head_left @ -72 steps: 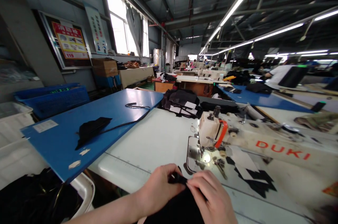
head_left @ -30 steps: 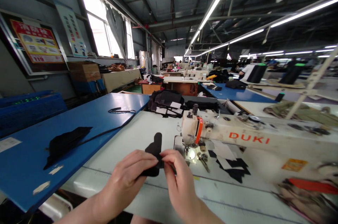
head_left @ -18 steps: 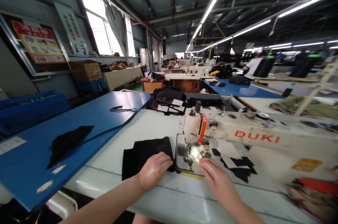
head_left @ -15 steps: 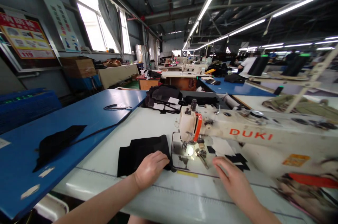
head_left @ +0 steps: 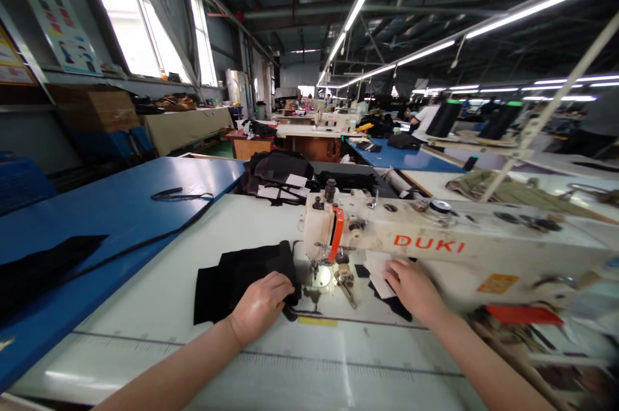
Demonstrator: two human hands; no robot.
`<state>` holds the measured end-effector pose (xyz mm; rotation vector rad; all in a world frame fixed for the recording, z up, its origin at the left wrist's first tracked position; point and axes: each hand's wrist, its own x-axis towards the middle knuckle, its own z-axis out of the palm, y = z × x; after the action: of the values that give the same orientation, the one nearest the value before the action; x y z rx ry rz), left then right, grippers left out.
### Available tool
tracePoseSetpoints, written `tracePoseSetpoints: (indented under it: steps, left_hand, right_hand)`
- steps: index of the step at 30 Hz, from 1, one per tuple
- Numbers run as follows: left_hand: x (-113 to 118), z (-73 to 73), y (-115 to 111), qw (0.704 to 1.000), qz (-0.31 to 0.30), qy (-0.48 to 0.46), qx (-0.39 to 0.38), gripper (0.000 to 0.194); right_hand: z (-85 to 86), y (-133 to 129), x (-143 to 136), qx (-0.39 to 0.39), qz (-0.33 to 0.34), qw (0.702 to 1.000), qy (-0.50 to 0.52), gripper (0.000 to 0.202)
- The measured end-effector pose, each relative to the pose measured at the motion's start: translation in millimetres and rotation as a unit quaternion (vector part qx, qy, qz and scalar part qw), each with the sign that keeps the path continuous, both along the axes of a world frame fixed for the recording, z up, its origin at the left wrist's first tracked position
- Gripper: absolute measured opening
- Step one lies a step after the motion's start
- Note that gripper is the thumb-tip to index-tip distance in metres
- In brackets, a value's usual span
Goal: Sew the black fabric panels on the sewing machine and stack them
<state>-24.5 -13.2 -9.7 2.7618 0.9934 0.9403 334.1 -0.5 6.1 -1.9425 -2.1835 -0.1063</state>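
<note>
My left hand (head_left: 264,308) is closed on the right edge of a folded black fabric piece (head_left: 227,282), which lies flat left of the needle area. Over to the right, my right hand (head_left: 416,290) has its thumb and fingertips pinched on a white piece (head_left: 380,269), either paper or cloth. That white piece lies over small black fabric scraps (head_left: 397,308) on the machine bed. Between my hands stands the white sewing machine (head_left: 367,240), with its lamp lighting the needle plate (head_left: 323,277). The fingertips of my left hand are partly hidden.
To the left is a blue table (head_left: 145,204) with a black strip (head_left: 164,237) and dark cloth. Behind the machine lies a dark fabric pile (head_left: 275,172) with white labels. Black thread cones (head_left: 443,119) stand at the right, near a thread-stand pole (head_left: 551,95).
My right hand has moved forward, from in front of the machine bed onto the white piece. My left hand stays on the black fabric. The view has turned slightly right.
</note>
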Motion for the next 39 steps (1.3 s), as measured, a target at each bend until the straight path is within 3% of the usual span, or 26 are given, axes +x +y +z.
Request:
tracePoseSetpoints:
  steps: [18, 25, 39]
  left_hand:
    - [-3, -6.8, 2, 0.999, -0.005, -0.024, -0.024, 0.036]
    - [-2, -1.7, 0, 0.999, -0.008, -0.040, -0.007, 0.034]
    - [-2, -3.5, 0, 0.999, -0.011, -0.044, 0.006, 0.034]
  right_hand:
    - [10.6, 2, -17, -0.010, -0.068, 0.995, -0.067, 0.024]
    - [3.0, 2, -24, -0.002, -0.087, 0.991, -0.098, 0.026]
    - [9.6, 3, -2, 0.035, -0.160, 0.986, -0.040, 0.025]
